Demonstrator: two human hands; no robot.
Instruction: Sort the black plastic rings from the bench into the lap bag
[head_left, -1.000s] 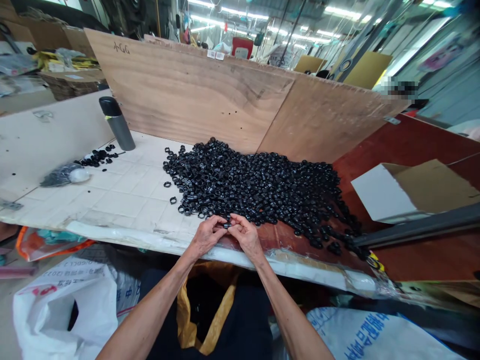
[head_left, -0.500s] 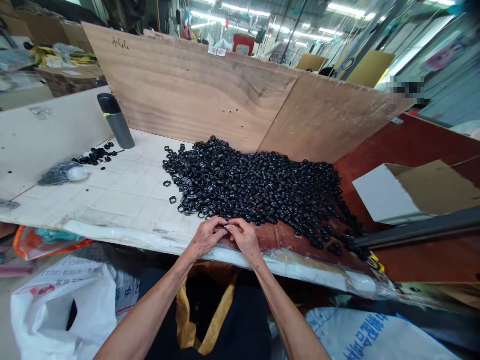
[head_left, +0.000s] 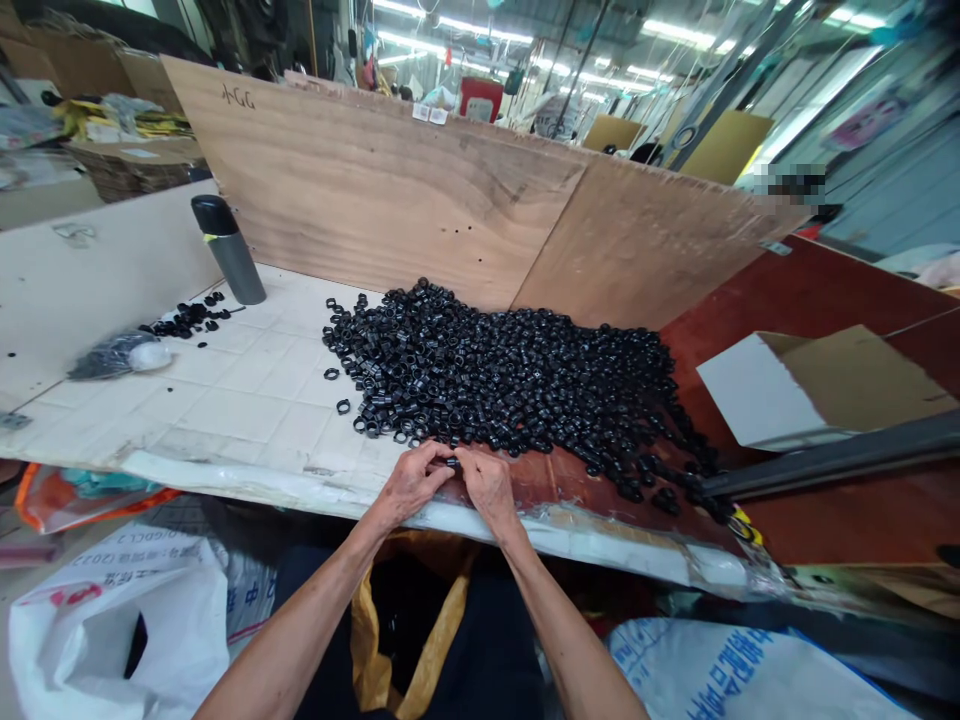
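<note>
My left hand (head_left: 411,484) and my right hand (head_left: 489,486) meet at the front edge of the bench, fingertips pinched close together. Between them is a small black plastic ring (head_left: 453,462), mostly covered by the fingers. Right behind my hands spreads a big heap of black plastic rings (head_left: 480,370), with a few loose ones at its left side. Below my hands, an open yellow bag (head_left: 363,630) hangs at my lap; dark contents show inside.
A grey bottle (head_left: 238,262) stands at the back left, near a tied plastic bag (head_left: 112,355) and small black pieces (head_left: 187,318). At right lie an open cardboard box (head_left: 765,390) and a grey metal bar (head_left: 832,462). A wooden board (head_left: 375,190) walls the back.
The view has shifted slightly. My hands stay together at the same spot, with the fingers turned a little and the ring showing more between them.
</note>
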